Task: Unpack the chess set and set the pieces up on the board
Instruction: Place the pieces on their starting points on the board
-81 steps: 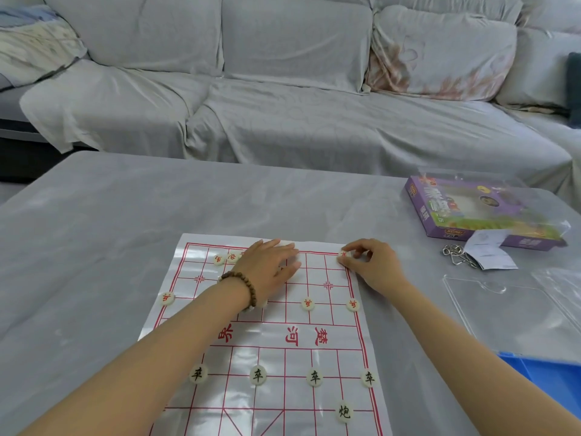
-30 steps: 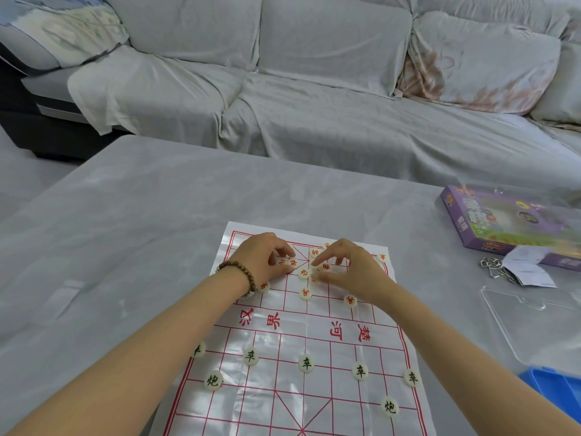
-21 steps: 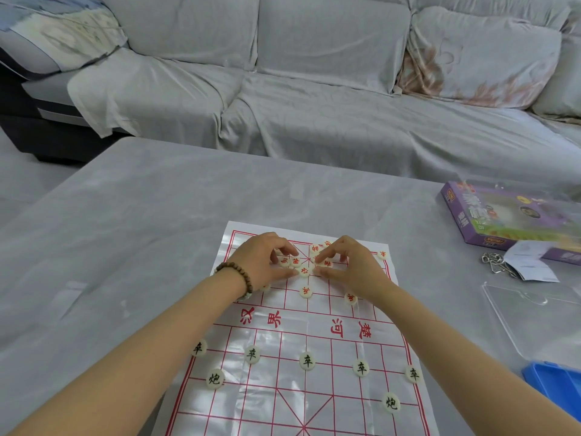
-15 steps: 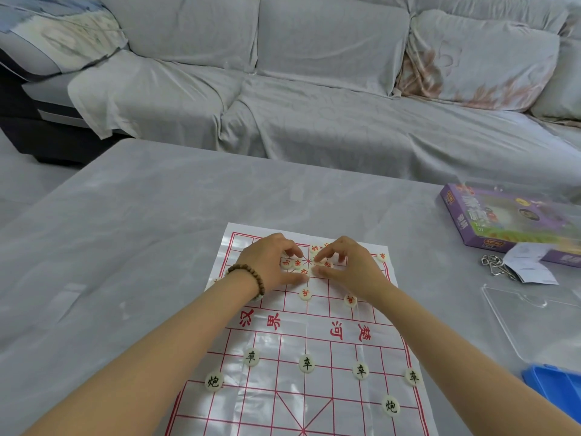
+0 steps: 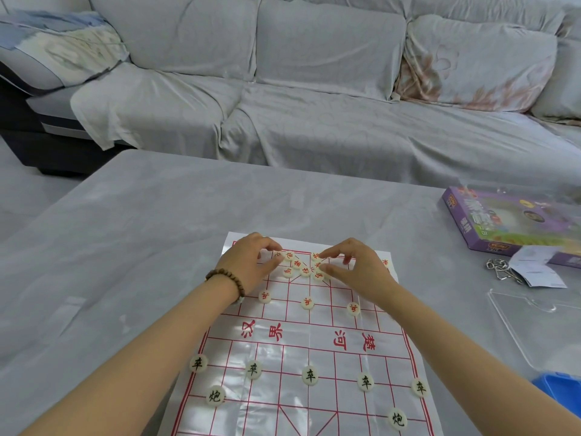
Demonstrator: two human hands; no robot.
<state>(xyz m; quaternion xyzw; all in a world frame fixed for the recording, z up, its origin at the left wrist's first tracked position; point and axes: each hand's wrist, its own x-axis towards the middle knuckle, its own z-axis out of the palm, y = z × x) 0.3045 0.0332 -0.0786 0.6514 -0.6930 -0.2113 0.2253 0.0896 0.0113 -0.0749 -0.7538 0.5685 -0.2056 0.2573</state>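
Since half a second ago the left forearm has shifted aside, so the leftmost of the black pieces (image 5: 198, 363) and one more red soldier (image 5: 264, 296) now show. The two hands sit much as they did, while 2.7 s ago they were spread apart along the far edge.

Head view: the board (image 5: 284, 347), a glossy sheet with a red grid, lies flat on the grey table (image 5: 141, 234) in the lower middle of the frame. At its upper edge a cluster of red pieces (image 5: 297, 264) lies bunched between the hands. The left hand (image 5: 250, 262), with a bead bracelet (image 5: 227, 282) at the wrist, has its fingers curled and its thumb reaching into the cluster. The right hand (image 5: 356, 269) curves forefinger and thumb towards the cluster's right side. Both hands touch pieces, but I cannot tell whether either one pinches a piece or only rests on it.

Two more red soldiers lie in a row below the hands, right of the first. Five black pieces form a row across the lower part of the frame, with two more beneath it at lower left and lower right.

At the right edge lie a purple box (image 5: 490, 228), a paper slip (image 5: 534, 273), some metal rings (image 5: 500, 273), a clear lid (image 5: 534, 328) and a blue tray (image 5: 562, 393). A grey-covered sofa (image 5: 314, 89) fills the top.
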